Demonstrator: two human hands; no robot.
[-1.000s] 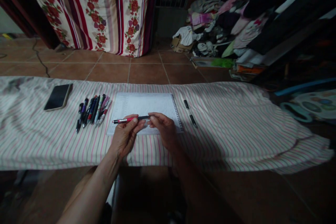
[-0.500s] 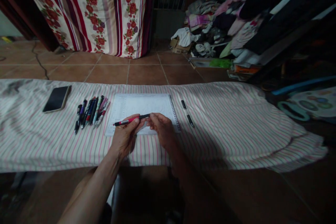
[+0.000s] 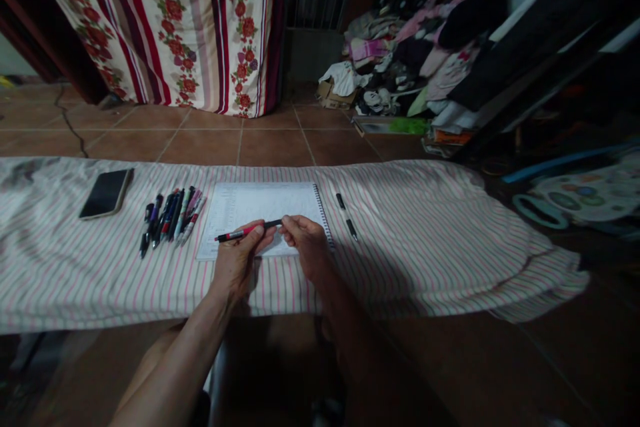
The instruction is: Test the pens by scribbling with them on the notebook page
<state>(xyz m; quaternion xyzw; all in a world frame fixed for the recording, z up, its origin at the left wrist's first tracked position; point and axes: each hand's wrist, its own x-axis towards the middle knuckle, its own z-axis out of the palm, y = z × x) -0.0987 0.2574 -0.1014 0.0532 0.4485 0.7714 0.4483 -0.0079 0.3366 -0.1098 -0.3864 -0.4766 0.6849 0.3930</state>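
Red and black, the pen (image 3: 240,233) you hold lies aslant above the near half of the open notebook (image 3: 270,200), running from about 8 to 2 o'clock. Your left hand (image 3: 239,255) is closed round its red barrel, thumb on top; your right hand (image 3: 307,240) has thumb and forefinger pinched at its black end. Faint lines of writing cover the page under you, too small to read, and you can't make out any brand on the barrel. Taking the notebook as your dial, its spiral binding (image 3: 324,215) is at 3 o'clock, with a black-ended pen (image 3: 347,217) just beyond on the striped-cloth tabletop (image 3: 425,247). At 9 o'clock you have a bunch of pens (image 3: 173,220), labels illegible, then a dark-screened phone (image 3: 106,193) farther out.
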